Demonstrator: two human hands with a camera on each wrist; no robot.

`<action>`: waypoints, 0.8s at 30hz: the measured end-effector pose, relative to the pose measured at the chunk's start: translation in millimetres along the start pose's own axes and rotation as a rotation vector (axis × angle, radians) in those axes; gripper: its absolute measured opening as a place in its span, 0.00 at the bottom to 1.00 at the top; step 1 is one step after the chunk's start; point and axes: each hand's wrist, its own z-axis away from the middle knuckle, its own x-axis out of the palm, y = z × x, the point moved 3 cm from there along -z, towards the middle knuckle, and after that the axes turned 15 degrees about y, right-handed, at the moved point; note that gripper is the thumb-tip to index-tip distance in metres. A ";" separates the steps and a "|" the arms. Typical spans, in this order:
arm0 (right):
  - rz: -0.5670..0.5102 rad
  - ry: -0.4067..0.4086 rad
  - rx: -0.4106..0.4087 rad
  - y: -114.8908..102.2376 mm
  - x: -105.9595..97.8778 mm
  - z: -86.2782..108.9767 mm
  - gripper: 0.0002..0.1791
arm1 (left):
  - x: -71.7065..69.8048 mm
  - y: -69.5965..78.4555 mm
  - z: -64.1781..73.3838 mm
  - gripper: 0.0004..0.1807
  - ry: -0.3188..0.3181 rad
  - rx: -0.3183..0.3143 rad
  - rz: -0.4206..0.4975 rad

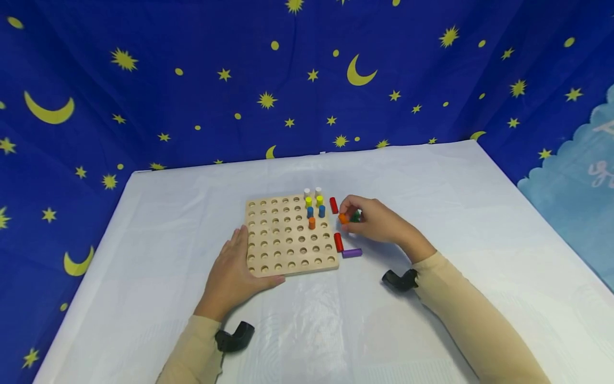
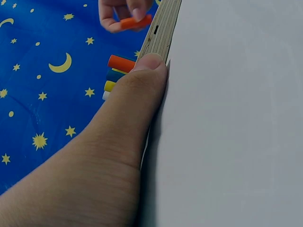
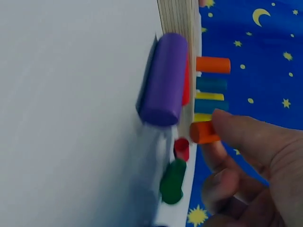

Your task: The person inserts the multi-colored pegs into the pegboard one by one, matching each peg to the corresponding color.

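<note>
the right hand [image 1: 371,217] pinches an orange peg [image 3: 203,132].

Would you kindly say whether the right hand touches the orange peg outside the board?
Touching: the right wrist view shows the right hand pinching the orange peg, thumb against it.

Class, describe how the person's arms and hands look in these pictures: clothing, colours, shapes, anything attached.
The left sleeve and right sleeve are long, plain beige. A dark, bent, tube-like piece juts inward at each cuff, one left, one right. The left hand and right hand wear no gloves. No cables show.
</note>
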 end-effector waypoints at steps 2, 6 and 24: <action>-0.028 0.023 0.007 -2.5 4.4 -4.5 0.13 | 0.1 -0.4 0.1 0.83 -0.002 0.000 -0.002; -0.052 0.066 0.008 -8.3 12.6 -12.5 0.14 | 0.4 -0.9 -0.1 0.83 -0.005 -0.004 -0.004; 0.050 0.047 -0.010 -18.7 22.0 -17.6 0.12 | 1.2 -1.0 -1.1 0.84 0.001 -0.003 -0.004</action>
